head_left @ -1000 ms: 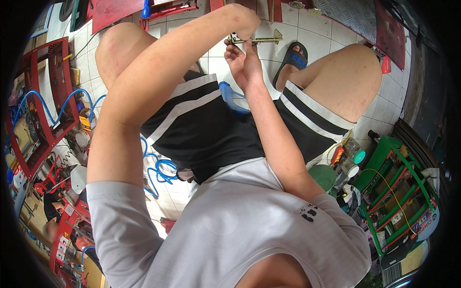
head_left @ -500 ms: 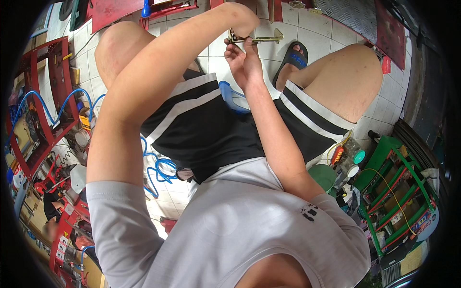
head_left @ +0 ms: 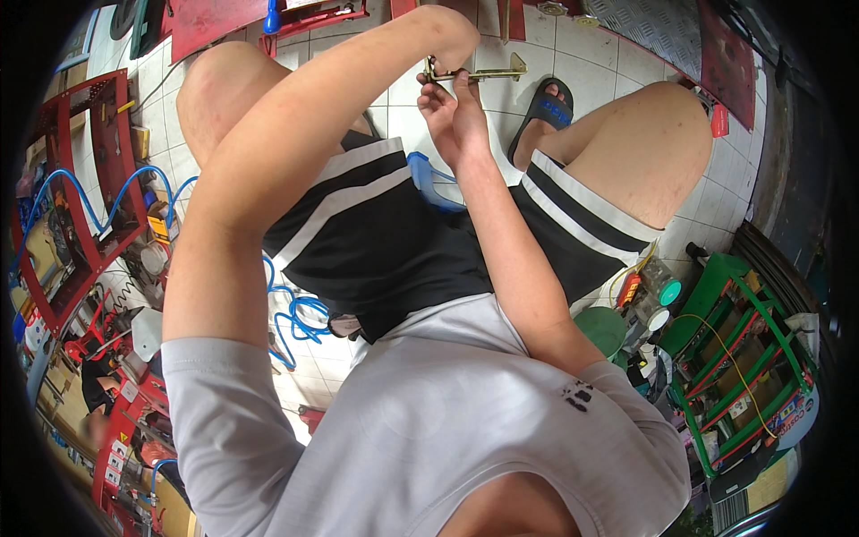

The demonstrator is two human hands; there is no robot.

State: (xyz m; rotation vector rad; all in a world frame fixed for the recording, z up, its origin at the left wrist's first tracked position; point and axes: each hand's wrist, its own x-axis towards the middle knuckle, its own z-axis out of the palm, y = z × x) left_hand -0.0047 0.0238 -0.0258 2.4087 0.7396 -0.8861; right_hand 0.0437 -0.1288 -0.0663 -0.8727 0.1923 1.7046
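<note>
- Pinched in the right hand point(head_left: 458, 130), the bracket point(head_left: 492, 75) is held with the thumb laid against its bar and curled fingers under its left end; the palm is turned up.
- Left hand point(head_left: 454, 40) is bent sharply down at the wrist, over the bracket's left end. Its fingers are mostly hidden, so whether they press, pinch or only touch cannot be told.
- Landmark for all places: the dark sandal point(head_left: 557, 112) on the person's right foot.
- Bracket: just left of the sandal and a little farther from the body, gold-coloured, its bar running left to right, with a flat plate at the end nearest the sandal.
- White tiles point(head_left: 586, 63) lie around the sandal.
- Black shorts point(head_left: 394, 233) with white stripes are left of the sandal and nearer the body.
- A blue hose point(head_left: 304, 318) lies in loops farther left of the sandal; a red frame point(head_left: 132, 183) stands well to its left.
- A green rack point(head_left: 720, 273) stands right of the sandal, toward the body.
- Handling, as a judgement: a firm thumb on the bar should stop the bracket twisting while the left hand is at its end. Light, level pressure, with fingertips clear of the edges, would suit such a thin piece.
</note>
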